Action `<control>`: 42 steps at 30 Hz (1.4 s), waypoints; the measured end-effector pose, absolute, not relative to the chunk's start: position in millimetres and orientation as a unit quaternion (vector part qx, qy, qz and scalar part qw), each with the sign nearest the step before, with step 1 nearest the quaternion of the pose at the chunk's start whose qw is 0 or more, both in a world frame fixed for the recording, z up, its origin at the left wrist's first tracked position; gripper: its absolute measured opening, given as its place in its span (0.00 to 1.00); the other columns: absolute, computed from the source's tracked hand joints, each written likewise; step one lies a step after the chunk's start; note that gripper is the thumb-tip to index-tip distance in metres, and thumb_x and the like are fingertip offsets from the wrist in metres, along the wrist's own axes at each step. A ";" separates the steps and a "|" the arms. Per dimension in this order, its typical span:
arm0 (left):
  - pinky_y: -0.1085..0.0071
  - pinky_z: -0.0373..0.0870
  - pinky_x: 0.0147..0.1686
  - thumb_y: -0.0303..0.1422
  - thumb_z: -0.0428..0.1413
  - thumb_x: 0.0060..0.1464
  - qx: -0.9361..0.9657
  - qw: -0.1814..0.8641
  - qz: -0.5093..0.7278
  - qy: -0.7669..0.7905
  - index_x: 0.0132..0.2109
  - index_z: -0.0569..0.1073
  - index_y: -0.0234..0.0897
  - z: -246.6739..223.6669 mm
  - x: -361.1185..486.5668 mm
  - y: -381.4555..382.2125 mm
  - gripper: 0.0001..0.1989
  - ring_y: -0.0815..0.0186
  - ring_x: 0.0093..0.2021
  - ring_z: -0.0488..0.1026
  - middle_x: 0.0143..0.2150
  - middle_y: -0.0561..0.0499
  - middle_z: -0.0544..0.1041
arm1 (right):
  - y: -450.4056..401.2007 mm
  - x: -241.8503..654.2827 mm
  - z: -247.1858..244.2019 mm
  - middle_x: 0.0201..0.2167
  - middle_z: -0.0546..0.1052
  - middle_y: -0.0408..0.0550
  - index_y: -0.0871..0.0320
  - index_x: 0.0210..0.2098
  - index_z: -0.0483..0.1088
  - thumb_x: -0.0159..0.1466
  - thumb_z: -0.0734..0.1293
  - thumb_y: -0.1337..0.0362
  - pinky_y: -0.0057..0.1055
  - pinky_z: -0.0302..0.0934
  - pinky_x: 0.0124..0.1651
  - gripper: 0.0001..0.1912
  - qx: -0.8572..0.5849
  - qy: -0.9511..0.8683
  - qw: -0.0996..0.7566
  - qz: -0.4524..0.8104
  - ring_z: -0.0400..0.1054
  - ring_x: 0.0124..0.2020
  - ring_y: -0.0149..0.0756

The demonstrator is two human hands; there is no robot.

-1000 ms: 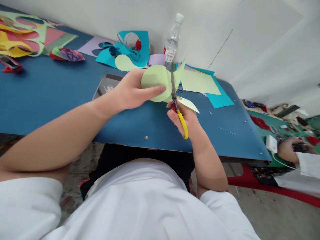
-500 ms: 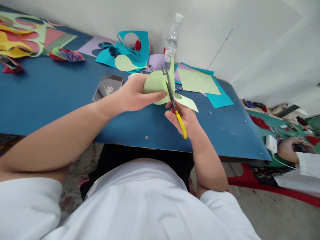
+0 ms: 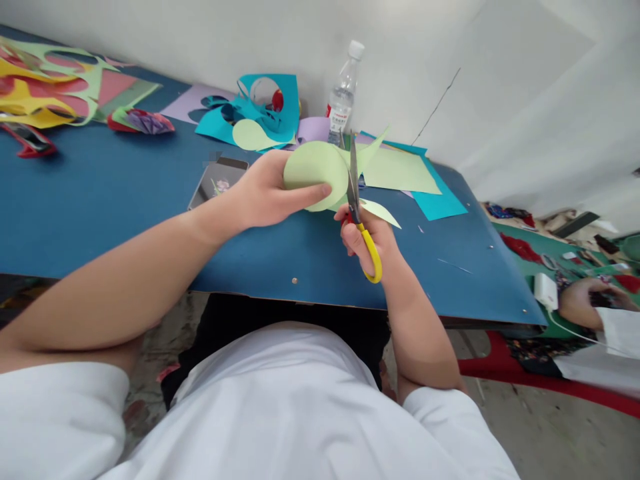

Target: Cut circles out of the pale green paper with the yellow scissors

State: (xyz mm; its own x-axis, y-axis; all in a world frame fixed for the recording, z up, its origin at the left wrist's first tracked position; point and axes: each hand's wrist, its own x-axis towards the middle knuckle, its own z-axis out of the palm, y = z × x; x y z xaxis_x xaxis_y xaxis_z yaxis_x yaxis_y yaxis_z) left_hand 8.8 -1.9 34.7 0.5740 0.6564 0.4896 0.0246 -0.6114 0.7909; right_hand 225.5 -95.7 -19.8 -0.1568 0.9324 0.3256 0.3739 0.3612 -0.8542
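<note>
My left hand [image 3: 273,193] pinches a sheet of light green paper [image 3: 313,163], with the thumb on top and the other fingers behind it. The part in my grip is rounded, and narrow pointed strips stick out to the right. My right hand [image 3: 373,237] is closed around scissors [image 3: 370,250] with yellow and red handles. Their blades point away from me, slightly parted, at the right edge of the rounded part. A curved green offcut [image 3: 381,212] hangs beside my right fingers; whether it is still joined to the sheet I cannot tell.
A phone [image 3: 213,180] lies left of my hands on the blue table [image 3: 125,207]. Behind are a water bottle [image 3: 343,93], cut blue paper [image 3: 285,93] and stacked coloured sheets [image 3: 405,170]. A red stapler-like thing [image 3: 33,141] is far left. Another person's arm [image 3: 580,303] shows at right.
The scissors have turned more upright and shifted slightly right, their blades now along the rounded part's right edge. A green strip that stood upright now leans out to the right.
</note>
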 end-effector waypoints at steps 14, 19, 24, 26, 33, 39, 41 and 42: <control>0.64 0.73 0.34 0.42 0.67 0.54 0.785 0.410 0.426 0.187 0.34 0.78 0.40 35.8 7.5 -2.3 0.11 0.62 0.32 0.69 0.26 0.52 0.72 | -100.3 223.0 -14.8 0.28 0.65 0.41 0.52 0.45 0.70 0.68 0.65 0.28 0.32 0.62 0.28 0.33 -0.480 -0.684 0.455 0.309 0.63 0.27 0.33; 0.65 0.69 0.30 0.44 0.67 0.56 0.790 0.401 0.429 0.176 0.31 0.75 0.41 37.8 6.5 -2.9 0.14 0.65 0.29 0.63 0.23 0.54 0.67 | -105.8 218.5 -12.4 0.29 0.66 0.40 0.52 0.45 0.70 0.69 0.65 0.30 0.31 0.61 0.28 0.30 -0.484 -0.674 0.464 0.311 0.62 0.27 0.32; 0.67 0.70 0.31 0.48 0.67 0.54 0.793 0.395 0.411 0.215 0.34 0.76 0.39 39.1 4.0 -2.8 0.17 0.65 0.33 0.66 0.28 0.51 0.72 | -99.3 224.0 -17.2 0.27 0.67 0.40 0.52 0.45 0.70 0.67 0.65 0.28 0.32 0.62 0.29 0.33 -0.483 -0.696 0.440 0.298 0.63 0.26 0.32; 0.67 0.72 0.34 0.51 0.66 0.55 0.796 0.387 0.406 0.227 0.36 0.76 0.37 38.9 2.8 -2.3 0.20 0.64 0.35 0.68 0.30 0.50 0.73 | -96.3 226.5 -19.9 0.27 0.68 0.40 0.52 0.45 0.71 0.67 0.65 0.27 0.32 0.62 0.29 0.34 -0.479 -0.703 0.436 0.293 0.63 0.26 0.32; 0.65 0.75 0.36 0.50 0.67 0.55 0.794 0.394 0.404 0.227 0.37 0.77 0.36 36.7 1.5 0.2 0.20 0.63 0.36 0.69 0.32 0.49 0.75 | -93.1 227.8 -24.9 0.26 0.68 0.40 0.52 0.44 0.72 0.65 0.65 0.26 0.31 0.61 0.27 0.35 -0.475 -0.701 0.446 0.291 0.64 0.26 0.32; 0.65 0.72 0.36 0.48 0.66 0.55 0.793 0.394 0.402 0.235 0.36 0.77 0.36 36.3 0.4 -0.5 0.18 0.64 0.36 0.68 0.33 0.49 0.74 | -98.4 222.4 -21.3 0.26 0.66 0.39 0.51 0.44 0.71 0.66 0.65 0.26 0.32 0.61 0.27 0.34 -0.496 -0.684 0.452 0.287 0.62 0.25 0.32; 0.65 0.71 0.35 0.47 0.66 0.55 0.792 0.397 0.402 0.233 0.35 0.76 0.36 36.4 0.2 -0.3 0.17 0.65 0.35 0.67 0.32 0.50 0.73 | -97.7 222.6 -22.1 0.26 0.66 0.40 0.51 0.44 0.71 0.66 0.64 0.25 0.32 0.60 0.27 0.34 -0.497 -0.683 0.453 0.284 0.63 0.26 0.32; 0.65 0.70 0.34 0.46 0.67 0.54 0.790 0.400 0.405 0.229 0.34 0.76 0.37 36.6 0.2 0.0 0.16 0.65 0.34 0.66 0.31 0.50 0.73 | -96.7 223.2 -23.0 0.26 0.66 0.40 0.51 0.43 0.71 0.65 0.65 0.25 0.32 0.60 0.27 0.35 -0.495 -0.685 0.453 0.285 0.63 0.26 0.32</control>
State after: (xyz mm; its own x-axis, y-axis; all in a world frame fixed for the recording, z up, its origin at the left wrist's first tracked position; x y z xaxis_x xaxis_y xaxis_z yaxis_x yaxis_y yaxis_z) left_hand 0.2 0.0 36.6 0.5676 0.6852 0.4563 0.0379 -0.5754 0.8170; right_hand 223.2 -96.7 -23.0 -0.1001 0.9354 0.3392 0.4197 0.3488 -0.8380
